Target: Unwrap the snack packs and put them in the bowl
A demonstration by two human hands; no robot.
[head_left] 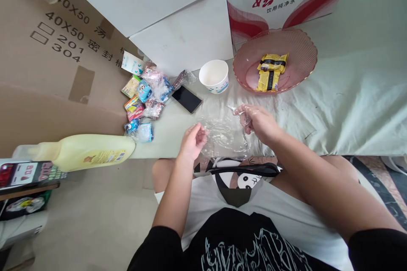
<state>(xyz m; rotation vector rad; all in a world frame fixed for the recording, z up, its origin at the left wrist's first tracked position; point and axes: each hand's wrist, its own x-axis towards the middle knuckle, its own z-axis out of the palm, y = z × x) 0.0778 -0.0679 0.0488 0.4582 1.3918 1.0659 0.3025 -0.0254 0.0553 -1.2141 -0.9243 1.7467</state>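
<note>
A thin, crumpled clear plastic film [224, 137] spreads between my hands at the front edge of the cloth-covered surface; whether it is a bag, a wrap or a glove I cannot tell. At its left edge my left hand [193, 140] is closed, pinching the film. My right hand [256, 122] is at its upper right, fingers curled with clear plastic around and between them, and a whitish bit sticking out past the fingertips. Just beyond stands a white paper cup [214, 77], upright. A pink ribbed bowl [302, 57] behind my right hand holds yellow wrapped packets [269, 80].
A dark phone [187, 99] lies left of the cup. Several small wrapped snacks [135, 108] are piled beside a cardboard box [73, 63]. White cartons [187, 29] form a wall behind. A yellow bottle [95, 150] lies at the left, past the surface's edge.
</note>
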